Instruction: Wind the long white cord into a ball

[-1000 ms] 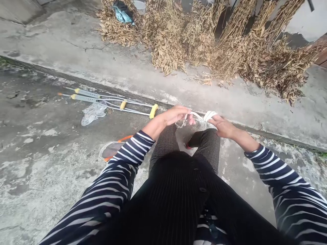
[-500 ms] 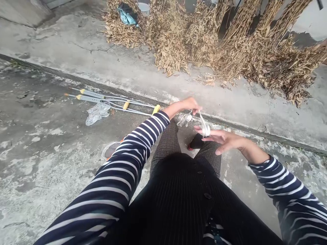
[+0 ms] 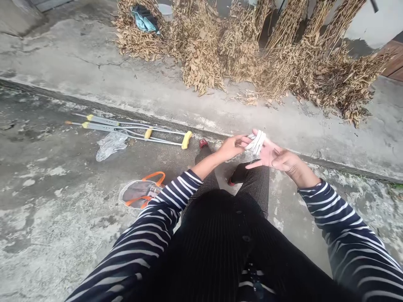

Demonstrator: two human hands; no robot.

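A white strip of band [image 3: 257, 141] is wound in several turns around the fingers of my right hand [image 3: 277, 156], which is held palm up with its fingers stretched out. My left hand [image 3: 232, 147] is closed in a pinch on the loose end of the band, right beside the wrapped fingers. Both hands hover above my knees in grey trousers [image 3: 255, 182]. My sleeves are navy with white stripes.
A pair of metal crutches [image 3: 132, 129] with yellow pads lies on the concrete at left, beside a crumpled clear plastic bag [image 3: 110, 144]. A bag with orange handles [image 3: 140, 193] sits by my left knee. Bundles of dry brown plants [image 3: 252, 50] lean along the back.
My left hand swung out and back, laying another turn of band onto the right fingers. The right hand turned palm up and lifted slightly.
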